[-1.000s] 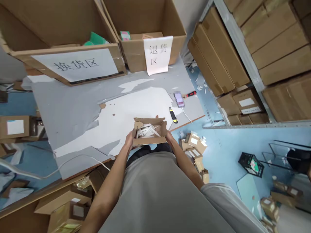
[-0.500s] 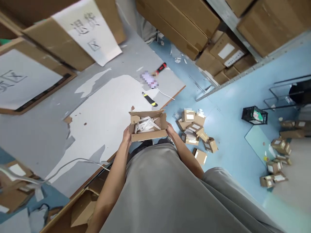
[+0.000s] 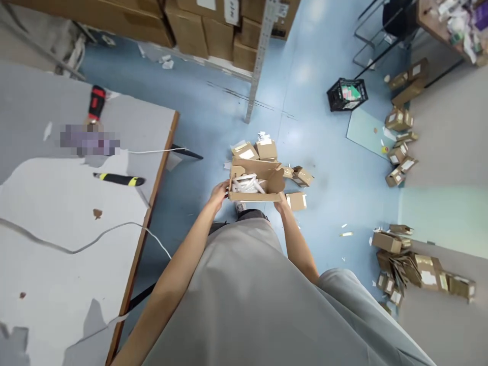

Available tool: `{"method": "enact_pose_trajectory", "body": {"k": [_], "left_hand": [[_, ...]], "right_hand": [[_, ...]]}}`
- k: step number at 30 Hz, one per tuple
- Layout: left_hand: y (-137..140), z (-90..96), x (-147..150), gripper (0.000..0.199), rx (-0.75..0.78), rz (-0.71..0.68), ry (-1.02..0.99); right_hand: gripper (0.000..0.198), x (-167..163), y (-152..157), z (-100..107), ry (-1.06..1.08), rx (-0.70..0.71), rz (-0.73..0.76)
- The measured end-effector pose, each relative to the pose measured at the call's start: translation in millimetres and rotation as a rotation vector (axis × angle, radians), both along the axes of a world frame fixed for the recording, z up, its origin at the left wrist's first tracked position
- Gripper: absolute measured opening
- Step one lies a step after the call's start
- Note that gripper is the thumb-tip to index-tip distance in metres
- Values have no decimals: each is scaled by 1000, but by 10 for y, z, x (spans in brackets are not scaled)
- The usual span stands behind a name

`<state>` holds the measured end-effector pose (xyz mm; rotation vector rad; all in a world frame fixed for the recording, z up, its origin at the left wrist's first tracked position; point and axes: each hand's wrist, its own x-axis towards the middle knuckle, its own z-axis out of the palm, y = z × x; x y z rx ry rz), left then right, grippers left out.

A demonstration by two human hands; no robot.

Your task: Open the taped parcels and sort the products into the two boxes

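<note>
Both hands carry an opened cardboard box (image 3: pixel 256 196) in front of my body, above the floor. My left hand (image 3: pixel 220 195) is closed on the box's left end, and my right hand (image 3: pixel 282 203) grips its lower right corner. Inside, bunched toward the left, lie several white slender pieces (image 3: pixel 248 184) whose kind I cannot make out. The box flaps stand up at the back and right. Below and behind it, small cardboard boxes (image 3: pixel 266 149) are heaped on the floor, partly hidden by the one I hold.
On the table (image 3: pixel 125 284) at left lie a black-and-yellow utility knife (image 3: pixel 119 179), a red-and-black handled tool (image 3: pixel 97 103), and a white cable (image 3: pixel 102 235). A metal shelf post (image 3: pixel 260 66) stands ahead. A black crate (image 3: pixel 347 95) and more boxes (image 3: pixel 400 259) are at right.
My view has turned right, away from the table. Both hands have carried the box off the table's edge, and it is now over the floor by the heap of boxes.
</note>
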<state>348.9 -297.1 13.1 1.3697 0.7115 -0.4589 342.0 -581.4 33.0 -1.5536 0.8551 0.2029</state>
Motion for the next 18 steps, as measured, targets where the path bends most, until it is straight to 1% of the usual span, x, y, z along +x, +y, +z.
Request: {"method": "enact_pose_trajectory", "body": {"k": [3,5,7,9,11,13,15,18], "left_hand": [[-704,58,302,44,-45,-209,-57],[-1087,91,393,35,-71,-344,-92],[-1338,109,403,31,-94,-453,-111],[-1427,107,357,31,-105,-520,-113],[-1363,82,284,32,-96,-539,-101],[-1180,39,201,31,-72,-510,-83],[-924,-7,105,28,-43,-436,-65],[-467,-50,-105,25,-4,-264,-39]], "right_hand": [[35,-27,-830,159,18,-57,-247],[36,-101,-1353,287,26,-114,-416],[39,-204,-1753,384,42,-168,-555],[37,-297,-1955,411,61,-188,-622],[32,-334,-1929,353,86,-171,-616],[25,-292,-1696,228,117,-126,-553],[19,-177,-1307,73,145,-66,-448],[12,71,-560,-127,172,44,-216]]}}
